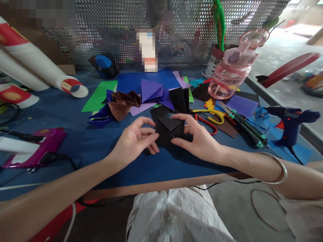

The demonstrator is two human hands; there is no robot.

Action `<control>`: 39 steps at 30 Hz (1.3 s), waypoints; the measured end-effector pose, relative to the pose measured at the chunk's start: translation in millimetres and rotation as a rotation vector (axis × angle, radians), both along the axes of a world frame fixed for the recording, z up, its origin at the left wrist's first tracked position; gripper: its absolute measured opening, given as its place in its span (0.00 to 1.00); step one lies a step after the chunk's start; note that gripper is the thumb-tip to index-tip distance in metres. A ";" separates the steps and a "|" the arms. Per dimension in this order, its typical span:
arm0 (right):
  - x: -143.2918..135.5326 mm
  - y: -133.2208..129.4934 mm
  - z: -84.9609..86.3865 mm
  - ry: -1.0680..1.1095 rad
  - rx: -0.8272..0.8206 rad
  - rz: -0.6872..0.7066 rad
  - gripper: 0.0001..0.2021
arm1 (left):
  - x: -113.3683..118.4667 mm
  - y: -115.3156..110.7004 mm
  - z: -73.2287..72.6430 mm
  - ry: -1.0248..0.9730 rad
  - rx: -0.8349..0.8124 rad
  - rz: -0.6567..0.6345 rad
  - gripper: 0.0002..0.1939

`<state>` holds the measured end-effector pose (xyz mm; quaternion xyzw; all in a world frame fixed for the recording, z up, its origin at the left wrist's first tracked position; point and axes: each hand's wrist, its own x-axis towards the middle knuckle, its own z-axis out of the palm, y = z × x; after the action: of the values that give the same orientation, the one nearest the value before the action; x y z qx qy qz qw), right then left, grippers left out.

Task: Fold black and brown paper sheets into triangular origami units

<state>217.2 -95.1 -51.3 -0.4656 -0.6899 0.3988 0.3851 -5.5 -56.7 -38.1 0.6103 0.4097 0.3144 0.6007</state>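
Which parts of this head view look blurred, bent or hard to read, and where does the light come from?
Head view: daylight from the upper right; the black folded paper between left hand and right hand loses its creases in darkness; pixelated patches along the top; wide-angle bending at the table edge.

Left hand (135, 141): palm turned up, fingers curled, tips pinching inward.
Right hand (199, 136): fingers bent, thumb on top, pinching.
Forearms: both reach in from near edge.

Daylight floods in from your upper right, washing out the floor; wide-angle distortion bends the edges, and several patches are pixelated.
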 end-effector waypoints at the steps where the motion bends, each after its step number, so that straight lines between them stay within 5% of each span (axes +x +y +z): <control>1: 0.3 0.8 -0.1 -0.007 -0.008 -0.015 0.30 | 0.3 -0.9 -0.2 -0.010 0.015 0.016 0.20; 11: -4.1 -2.4 -0.6 -0.009 -0.047 0.022 0.31 | 0.2 -9.7 -10.6 0.082 0.227 -0.012 0.32; 22: -4.1 1.6 -1.0 -0.060 0.065 0.031 0.07 | -4.1 -8.7 0.9 0.143 0.204 0.009 0.20; 32: 3.2 9.5 5.2 0.210 -0.172 0.138 0.07 | -15.1 12.5 -2.9 -0.053 -0.015 -0.050 0.12; 39: -0.2 4.0 3.4 0.165 -0.110 0.233 0.07 | -12.0 1.2 -1.7 0.276 0.527 0.020 0.19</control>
<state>217.0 -91.2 -47.8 -0.3685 -0.6823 0.5149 0.3655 -17.5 -55.5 -39.8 0.7780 0.3979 0.3300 0.3571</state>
